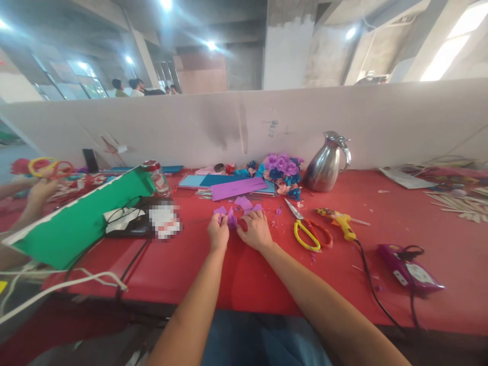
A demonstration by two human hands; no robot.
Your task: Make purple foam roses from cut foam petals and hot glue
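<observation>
1. One red desk [251,284], with one pale partition [171,122] along its far edge.
2. One green board [84,218] stands slantwise on the desk's left part. Beyond it, another person's hand [42,189] is at a yellow-and-red pair of scissors.
3. One metal jug [324,168] stands near the far edge, right of the middle; its inside is hidden. One clear jar [159,182] with a red lid stands just beside the green board; its contents are too blurred to tell.
4. One long purple strip [236,189] lies over blue sheets [189,181] toward the far edge. Just right are paper flowers [281,165], overlapping too much to count.
5. One purple box [409,269] lies toward the near edge, on the right.
6. One glue gun [343,223] and one nearer pair of scissors [300,215] lie right of the hands.
7. Two hands work mid-desk. The left hand [218,233] is nearly closed, pinching purple paper; the right hand [257,230] is half curled, its grip unclear.
8. At least four purple paper pieces [243,203] lie at the fingertips, between and just beyond both hands.
</observation>
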